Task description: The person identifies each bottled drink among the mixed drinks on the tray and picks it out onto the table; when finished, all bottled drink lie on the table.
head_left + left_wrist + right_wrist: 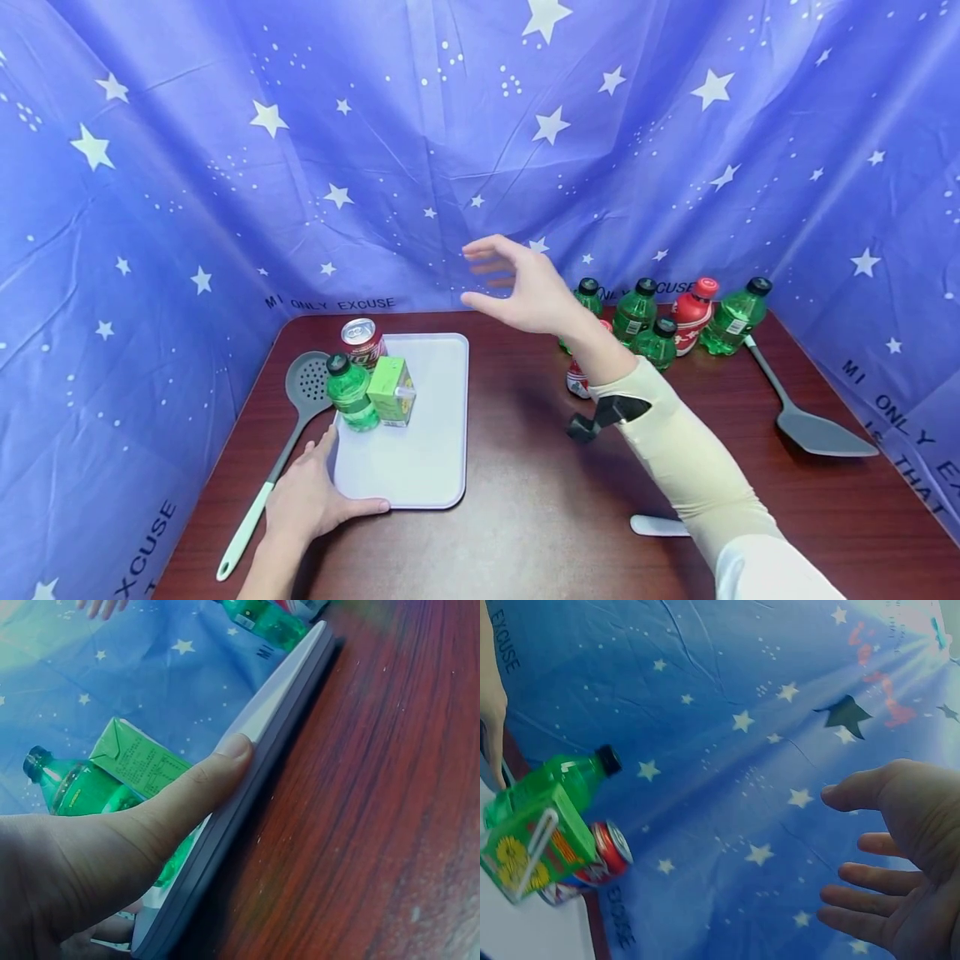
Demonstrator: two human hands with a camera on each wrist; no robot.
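My left hand holds the front left corner of a pale rectangular tray. In the left wrist view its thumb lies straight over the tray's rim; the other fingers reach along the left side. On the tray's left part, a green bottle with a black cap stands next to a green drink carton. A red soda can is just behind them. My right hand is raised over the far side of the table, empty, with its fingers apart and slightly bent.
A slotted turner lies left of the tray. Several green bottles and a red bottle stand at the back right. A grey spatula lies at right, and a white handle shows near the right sleeve. Starry curtains surround the table.
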